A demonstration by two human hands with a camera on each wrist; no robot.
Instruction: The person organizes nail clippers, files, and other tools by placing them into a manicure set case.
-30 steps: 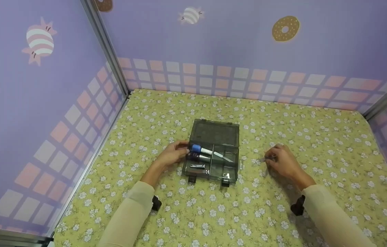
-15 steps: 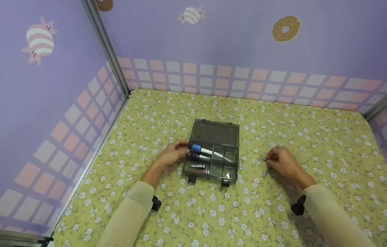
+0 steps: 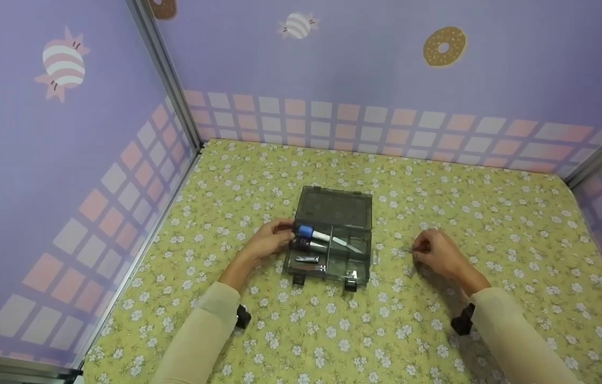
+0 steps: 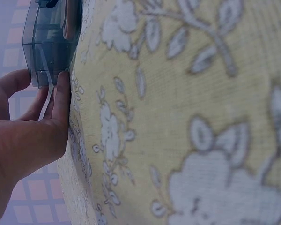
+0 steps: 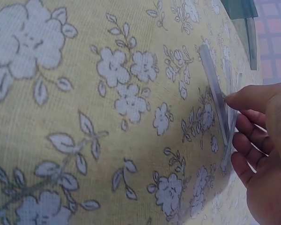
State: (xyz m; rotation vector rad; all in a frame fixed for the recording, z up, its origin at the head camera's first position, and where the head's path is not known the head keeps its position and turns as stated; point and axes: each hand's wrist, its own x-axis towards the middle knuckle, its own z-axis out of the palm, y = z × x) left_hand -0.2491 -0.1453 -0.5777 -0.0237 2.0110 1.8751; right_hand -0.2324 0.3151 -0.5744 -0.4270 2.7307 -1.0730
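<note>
A smoky see-through compartment box (image 3: 358, 261) lies with its lid (image 3: 335, 208) back. Inside are a blue-capped white tube (image 3: 316, 233), a dark-capped bottle (image 3: 310, 244), a slim white-handled blade (image 3: 346, 244), a nail clipper (image 3: 307, 259) and a flat brownish tool with a shiny end (image 3: 309, 266). My left hand (image 3: 269, 239) grips the box's left side, thumb and fingertips on its wall in the left wrist view. To the right of the box, my right hand (image 3: 437, 252) pinches thin clear plastic strips (image 5: 213, 86) close over the cloth.
A yellow flowered cloth (image 3: 301, 330) covers the table. Another small clear piece (image 3: 375, 256) lies by the box's right side. Two black latches (image 3: 350, 286) stick out at the box's front. Purple patterned walls (image 3: 333, 64) stand behind and at the sides.
My right hand's fingers have turned slightly, and the strip that pointed toward the box now shows less in the head view. My left hand and the box have stayed put.
</note>
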